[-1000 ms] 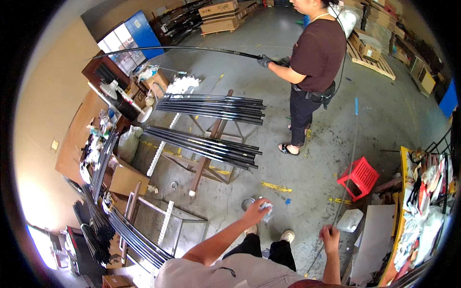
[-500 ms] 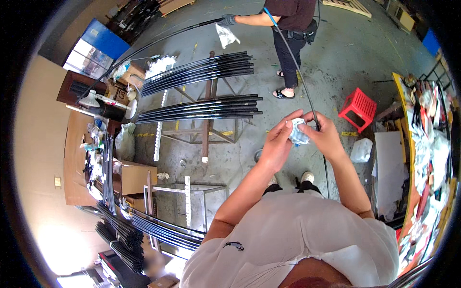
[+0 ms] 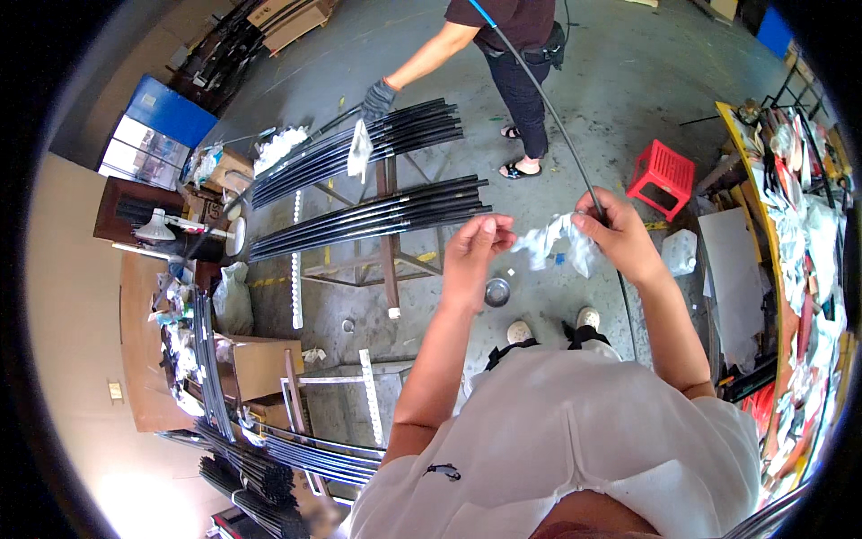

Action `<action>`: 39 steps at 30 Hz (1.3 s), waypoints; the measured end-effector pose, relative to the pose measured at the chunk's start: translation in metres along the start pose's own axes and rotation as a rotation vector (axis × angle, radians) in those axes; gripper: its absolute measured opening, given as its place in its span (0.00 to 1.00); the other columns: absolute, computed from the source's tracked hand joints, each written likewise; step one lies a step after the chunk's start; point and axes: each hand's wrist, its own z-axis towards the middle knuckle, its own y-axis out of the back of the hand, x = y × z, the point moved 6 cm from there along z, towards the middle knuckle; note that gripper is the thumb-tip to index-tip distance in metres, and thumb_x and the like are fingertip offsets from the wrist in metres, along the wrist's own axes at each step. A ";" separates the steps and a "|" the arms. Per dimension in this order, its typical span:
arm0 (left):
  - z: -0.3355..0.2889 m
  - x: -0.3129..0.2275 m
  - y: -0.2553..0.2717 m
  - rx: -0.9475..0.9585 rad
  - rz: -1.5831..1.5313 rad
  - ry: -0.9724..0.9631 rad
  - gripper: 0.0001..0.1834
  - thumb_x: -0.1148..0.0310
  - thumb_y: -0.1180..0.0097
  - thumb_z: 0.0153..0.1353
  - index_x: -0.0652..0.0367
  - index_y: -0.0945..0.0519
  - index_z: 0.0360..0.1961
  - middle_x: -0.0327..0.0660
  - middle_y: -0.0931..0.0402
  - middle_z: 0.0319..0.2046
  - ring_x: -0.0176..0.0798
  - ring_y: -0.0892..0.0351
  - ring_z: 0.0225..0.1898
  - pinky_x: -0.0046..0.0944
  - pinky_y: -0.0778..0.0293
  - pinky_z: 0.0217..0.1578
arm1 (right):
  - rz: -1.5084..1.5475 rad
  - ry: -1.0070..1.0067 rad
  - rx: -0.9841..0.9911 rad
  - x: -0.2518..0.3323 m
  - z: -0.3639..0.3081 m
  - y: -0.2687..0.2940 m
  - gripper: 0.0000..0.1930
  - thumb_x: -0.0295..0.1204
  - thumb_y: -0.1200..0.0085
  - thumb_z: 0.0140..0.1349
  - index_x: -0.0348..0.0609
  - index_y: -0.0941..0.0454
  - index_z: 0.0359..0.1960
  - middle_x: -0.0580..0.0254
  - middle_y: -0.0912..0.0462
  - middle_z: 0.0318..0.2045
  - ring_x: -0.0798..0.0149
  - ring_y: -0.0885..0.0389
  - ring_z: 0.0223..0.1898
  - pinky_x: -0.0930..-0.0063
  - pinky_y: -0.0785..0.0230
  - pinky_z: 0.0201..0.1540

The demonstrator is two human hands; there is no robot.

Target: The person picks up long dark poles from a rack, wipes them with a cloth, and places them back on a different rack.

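Pinching white rag (image 3: 555, 241) btwn both hands: left hand (image 3: 473, 260) fingertips closed on one end; right hand (image 3: 620, 235) closed on other end plus thin black rod (image 3: 548, 108), rag wrapped at rod for wiping.

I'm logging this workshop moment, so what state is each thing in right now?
White cloth: crumpled, stretched between both hands.
Thin black rod: gripped with the cloth in the right hand.
Left hand: pinching the cloth's other end.
Black rod bundles: lying flat across the metal rack.
Red stool: upright on the floor.
Cardboard box: open.
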 end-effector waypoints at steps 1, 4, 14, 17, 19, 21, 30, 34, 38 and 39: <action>0.002 -0.002 -0.003 0.037 0.022 -0.026 0.15 0.62 0.51 0.65 0.62 0.25 0.45 0.39 0.26 0.42 0.35 0.26 0.44 0.39 0.30 0.49 | 0.000 0.007 -0.008 0.002 0.001 0.000 0.06 0.28 0.46 0.59 0.39 0.28 0.31 0.76 0.31 0.22 0.81 0.36 0.25 0.82 0.42 0.26; 0.000 -0.008 -0.028 0.188 0.110 -0.064 0.17 0.65 0.49 0.63 0.58 0.30 0.51 0.41 0.30 0.49 0.38 0.27 0.46 0.41 0.32 0.50 | 0.011 -0.003 -0.009 0.002 -0.001 -0.001 0.06 0.28 0.46 0.59 0.38 0.26 0.32 0.75 0.28 0.24 0.81 0.34 0.26 0.82 0.40 0.27; 0.005 0.007 -0.040 0.291 0.316 -0.134 0.08 0.69 0.47 0.61 0.61 0.28 0.38 0.33 0.28 0.32 0.26 0.32 0.37 0.28 0.33 0.36 | 0.013 0.012 0.040 0.017 -0.007 -0.006 0.07 0.27 0.44 0.58 0.37 0.23 0.36 0.73 0.24 0.25 0.81 0.32 0.28 0.83 0.37 0.30; 0.001 -0.005 -0.031 0.170 0.213 -0.118 0.09 0.67 0.44 0.60 0.60 0.28 0.34 0.29 0.32 0.26 0.21 0.37 0.29 0.24 0.38 0.30 | -0.032 -0.010 0.056 0.024 -0.011 -0.002 0.07 0.26 0.44 0.56 0.37 0.23 0.34 0.74 0.26 0.24 0.81 0.32 0.27 0.83 0.39 0.29; 0.002 -0.008 -0.017 0.068 0.173 -0.144 0.07 0.67 0.46 0.62 0.59 0.28 0.34 0.28 0.33 0.27 0.21 0.38 0.29 0.24 0.40 0.30 | -0.039 -0.039 0.060 0.022 -0.013 -0.001 0.06 0.26 0.44 0.56 0.38 0.24 0.33 0.75 0.27 0.23 0.81 0.33 0.26 0.83 0.39 0.29; 0.001 -0.010 -0.009 0.037 0.091 -0.090 0.08 0.65 0.48 0.63 0.58 0.28 0.34 0.27 0.33 0.28 0.21 0.39 0.30 0.24 0.40 0.31 | -0.001 -0.039 0.017 0.016 -0.013 0.003 0.05 0.26 0.44 0.55 0.38 0.24 0.32 0.75 0.28 0.23 0.81 0.34 0.26 0.84 0.40 0.29; -0.011 -0.014 0.009 0.074 0.092 -0.082 0.07 0.68 0.48 0.61 0.60 0.29 0.31 0.36 0.28 0.37 0.29 0.32 0.39 0.30 0.37 0.42 | -0.048 0.048 0.113 0.022 -0.004 -0.017 0.05 0.25 0.46 0.59 0.37 0.28 0.30 0.73 0.29 0.25 0.79 0.35 0.28 0.82 0.41 0.31; -0.012 -0.001 0.022 0.280 0.323 -0.070 0.06 0.73 0.47 0.58 0.60 0.31 0.30 0.43 0.27 0.46 0.35 0.30 0.47 0.36 0.36 0.50 | -0.027 0.054 0.227 0.023 0.001 -0.027 0.06 0.26 0.46 0.60 0.37 0.28 0.30 0.72 0.29 0.25 0.78 0.34 0.28 0.81 0.40 0.32; -0.016 -0.019 -0.025 0.371 0.134 -0.146 0.09 0.75 0.45 0.56 0.60 0.31 0.37 0.42 0.27 0.41 0.35 0.29 0.46 0.35 0.35 0.48 | 0.004 0.019 0.273 0.025 0.000 -0.036 0.06 0.27 0.46 0.60 0.38 0.28 0.30 0.72 0.28 0.25 0.78 0.34 0.29 0.81 0.39 0.32; -0.016 -0.023 -0.037 0.363 0.152 -0.177 0.12 0.76 0.44 0.55 0.59 0.31 0.39 0.41 0.27 0.39 0.34 0.28 0.44 0.34 0.34 0.47 | 0.014 0.005 0.281 0.025 -0.001 -0.037 0.06 0.27 0.46 0.60 0.37 0.28 0.30 0.72 0.28 0.25 0.78 0.34 0.29 0.81 0.39 0.32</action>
